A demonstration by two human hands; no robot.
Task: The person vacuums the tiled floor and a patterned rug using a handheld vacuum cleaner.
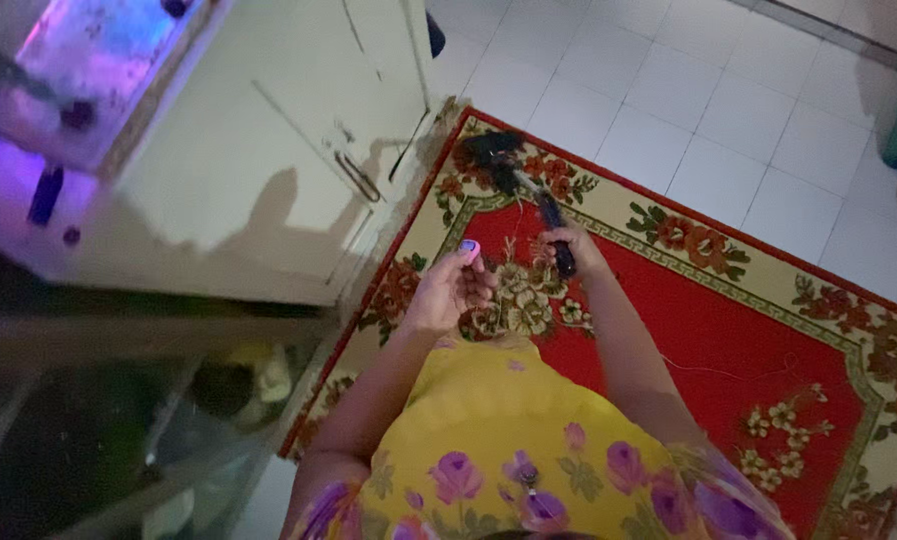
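Yellow floral garment (489, 420), bottom centre | right hand (569, 248) grips black long-handled tool (529, 190), head on red patterned rug (729, 330) | left hand (454, 285) loosely curled, empty | rug work underway

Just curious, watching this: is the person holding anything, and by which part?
Yes. The right hand grips a dark long-handled tool by its handle end; its head rests on the red rug. The left hand holds nothing visible.
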